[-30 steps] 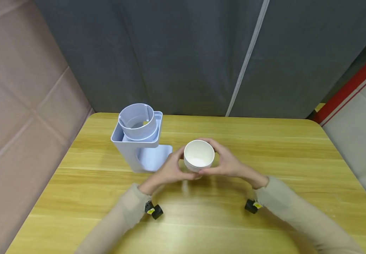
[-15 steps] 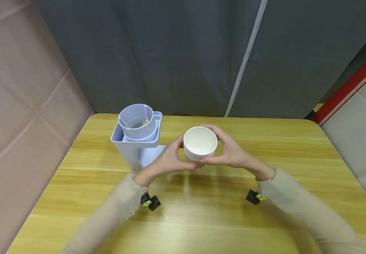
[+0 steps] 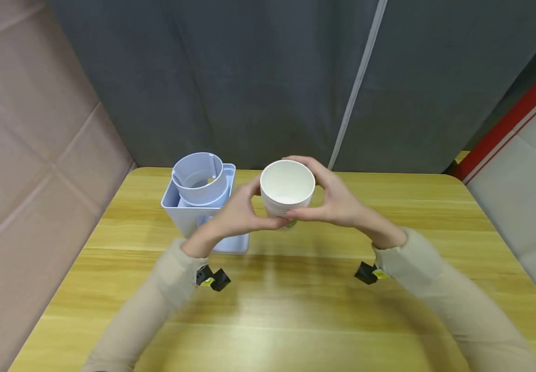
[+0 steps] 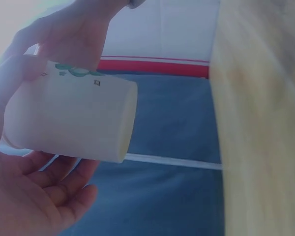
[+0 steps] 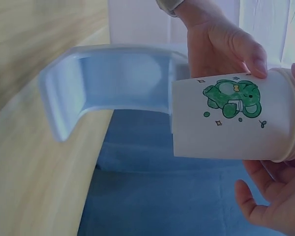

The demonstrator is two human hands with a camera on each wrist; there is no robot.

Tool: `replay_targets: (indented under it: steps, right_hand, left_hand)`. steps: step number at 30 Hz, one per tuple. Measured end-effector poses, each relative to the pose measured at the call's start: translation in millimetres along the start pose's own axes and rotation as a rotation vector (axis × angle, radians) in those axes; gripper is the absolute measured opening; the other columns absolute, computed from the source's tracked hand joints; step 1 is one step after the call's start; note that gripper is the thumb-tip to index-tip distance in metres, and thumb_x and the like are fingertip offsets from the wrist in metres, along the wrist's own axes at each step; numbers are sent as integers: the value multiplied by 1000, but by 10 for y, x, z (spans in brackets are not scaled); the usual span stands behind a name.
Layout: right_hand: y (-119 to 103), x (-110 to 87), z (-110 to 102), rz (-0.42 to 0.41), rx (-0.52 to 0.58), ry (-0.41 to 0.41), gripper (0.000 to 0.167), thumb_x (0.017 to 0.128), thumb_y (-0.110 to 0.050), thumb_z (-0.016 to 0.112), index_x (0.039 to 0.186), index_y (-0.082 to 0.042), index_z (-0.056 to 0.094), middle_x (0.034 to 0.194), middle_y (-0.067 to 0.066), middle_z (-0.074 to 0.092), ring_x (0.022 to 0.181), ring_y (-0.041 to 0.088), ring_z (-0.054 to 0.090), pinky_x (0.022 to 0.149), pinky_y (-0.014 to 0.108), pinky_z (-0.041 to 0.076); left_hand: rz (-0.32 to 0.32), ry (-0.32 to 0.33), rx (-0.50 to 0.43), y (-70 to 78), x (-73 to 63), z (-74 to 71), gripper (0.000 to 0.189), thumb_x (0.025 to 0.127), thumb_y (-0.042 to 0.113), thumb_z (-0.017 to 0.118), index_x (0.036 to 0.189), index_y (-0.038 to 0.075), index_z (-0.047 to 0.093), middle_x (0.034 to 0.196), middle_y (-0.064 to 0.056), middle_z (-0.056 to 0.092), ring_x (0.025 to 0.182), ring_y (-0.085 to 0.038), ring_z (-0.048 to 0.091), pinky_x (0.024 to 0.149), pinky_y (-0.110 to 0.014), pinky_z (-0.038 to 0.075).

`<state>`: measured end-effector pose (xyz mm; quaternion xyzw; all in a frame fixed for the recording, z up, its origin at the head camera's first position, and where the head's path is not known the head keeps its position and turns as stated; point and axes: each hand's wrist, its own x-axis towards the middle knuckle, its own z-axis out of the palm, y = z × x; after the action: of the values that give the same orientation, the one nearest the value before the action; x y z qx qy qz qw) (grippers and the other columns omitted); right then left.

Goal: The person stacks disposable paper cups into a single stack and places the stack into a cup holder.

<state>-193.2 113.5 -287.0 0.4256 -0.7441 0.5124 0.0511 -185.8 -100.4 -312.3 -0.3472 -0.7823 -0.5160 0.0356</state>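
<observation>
Both hands grip a stack of white paper cups (image 3: pixel 288 183) above the table, mouth upward and slightly tilted toward me. My left hand (image 3: pixel 237 213) curls round its left side; my right hand (image 3: pixel 337 204) holds the right side, with both thumbs at the front. Several rims show close together near the top. In the right wrist view a green cartoon bear is printed on the outer cup (image 5: pixel 216 142). To the left stands a pale blue plastic stand (image 3: pixel 186 219) with a round tube (image 3: pixel 200 178) set in its square top. My left hand and forearm partly cover its base.
The wooden table (image 3: pixel 295 310) extends to a dark grey curtain (image 3: pixel 249 77) behind. A pinkish padded wall (image 3: pixel 40 181) borders the left side, and a white panel with a red edge (image 3: pixel 514 119) the right. Small black cameras (image 3: pixel 221 279) hang at both wrists.
Both hands have raised the paper cups and carried them away from me, a little to the left at the end. The left forearm has come across the stand's base. The stand stays put.
</observation>
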Motion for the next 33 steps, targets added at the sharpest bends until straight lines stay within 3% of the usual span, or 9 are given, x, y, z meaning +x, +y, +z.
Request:
replay_targets:
  steps: [4, 13, 18, 23, 33]
  right_hand:
    - [-75, 115, -8, -11, 9, 11, 75, 68, -10, 81, 133, 1, 44, 127, 8, 52, 109, 19, 51, 90, 35, 44]
    - [-278, 373, -41, -72, 78, 39, 75, 73, -22, 79, 134, 2, 42, 125, 8, 53, 107, 21, 53, 89, 37, 47]
    - [-343, 526, -33, -105, 115, 47, 74, 74, -22, 78, 133, 4, 42, 126, 10, 52, 108, 22, 52, 92, 39, 44]
    - [-367, 685, -18, -110, 115, 56, 75, 75, -28, 76, 134, 1, 42, 124, 8, 53, 106, 20, 52, 88, 38, 46]
    - [-424, 975, 133, -117, 132, 23, 67, 74, -3, 71, 134, 3, 41, 122, 8, 53, 104, 17, 53, 84, 36, 47]
  left_hand:
    - [-15, 27, 26, 93, 13, -99, 68, 66, 10, 82, 126, 0, 52, 115, -9, 62, 100, -19, 57, 85, -38, 48]
    - [14, 60, 52, 407, 90, -359, 62, 67, 10, 82, 122, 2, 55, 111, -5, 62, 97, -16, 57, 83, -36, 47]
    - [-23, 49, 67, 538, 122, -524, 61, 69, 9, 81, 123, 3, 55, 112, -5, 62, 97, -16, 56, 85, -36, 45]
    - [-51, 94, 112, 597, 149, -661, 59, 68, 9, 81, 121, 2, 57, 110, -6, 62, 96, -16, 57, 84, -35, 46]
    - [-72, 143, 177, 623, 62, -951, 62, 70, 8, 79, 126, 5, 54, 114, -7, 60, 100, -16, 54, 87, -31, 44]
